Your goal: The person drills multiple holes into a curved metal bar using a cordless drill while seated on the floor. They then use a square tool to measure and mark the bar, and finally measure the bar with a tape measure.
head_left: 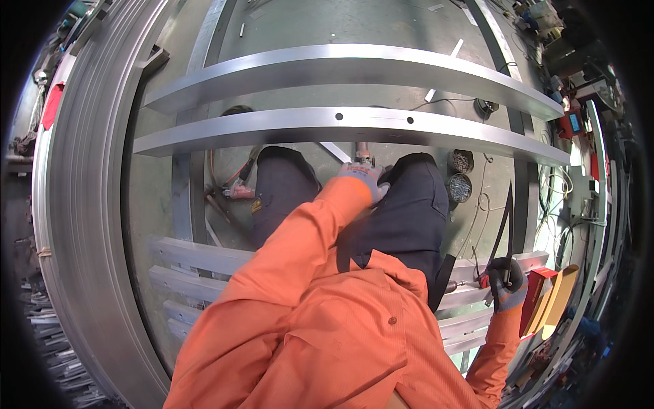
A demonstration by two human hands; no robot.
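Tool [363, 148] at left hand [362, 178]; bar [272, 126] beyond; right hand [506, 281] apart.

Tool [362, 151] – part. hid. by L hand [365, 178].

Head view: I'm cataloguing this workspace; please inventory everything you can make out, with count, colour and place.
Crossbars: two, silver, upper middle
Stacked profiles: several, silver, left side
Lower bars: several, silver, lower left and right
Frame rails: two, grey, beneath the crossbars
Tubs: two, dark, centre right
Power tool: one, red, centre left
Partly hidden tool: one, brown and grey, centre
Cables: several, mixed, floor at right
Box: one, red, lower right
Curved panel: one, yellow, beside the box
Clutter: uncounted, mixed, right edge
Floor: one, grey-green, underneath
Shirt: one, orange, lower middle
Trousers: one pair, dark, centre
Left hand: one, grey-gloved, at the partly hidden tool
Right hand: one, black-and-grey-gloved, lower right
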